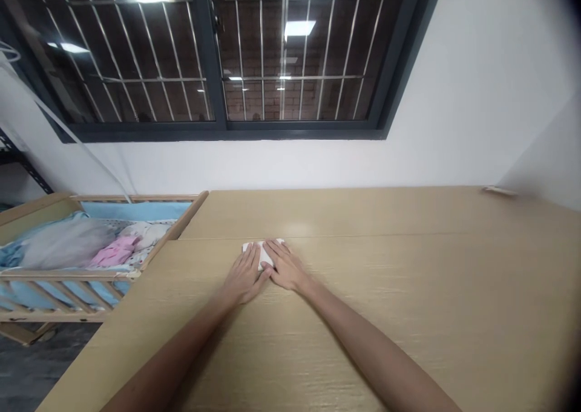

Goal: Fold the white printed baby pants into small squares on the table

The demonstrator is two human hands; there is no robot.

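Observation:
Both of my hands lie flat, side by side, on a small white folded cloth on the light wooden table. My left hand covers its left part with fingers stretched out. My right hand presses its right part, fingers also extended. Only a narrow strip of the cloth shows between and beyond my fingers.
A wooden crib stands against the table's left side, holding blue bedding, a grey cloth and a pink garment. A barred window fills the wall behind. A small flat object lies at the far right table edge.

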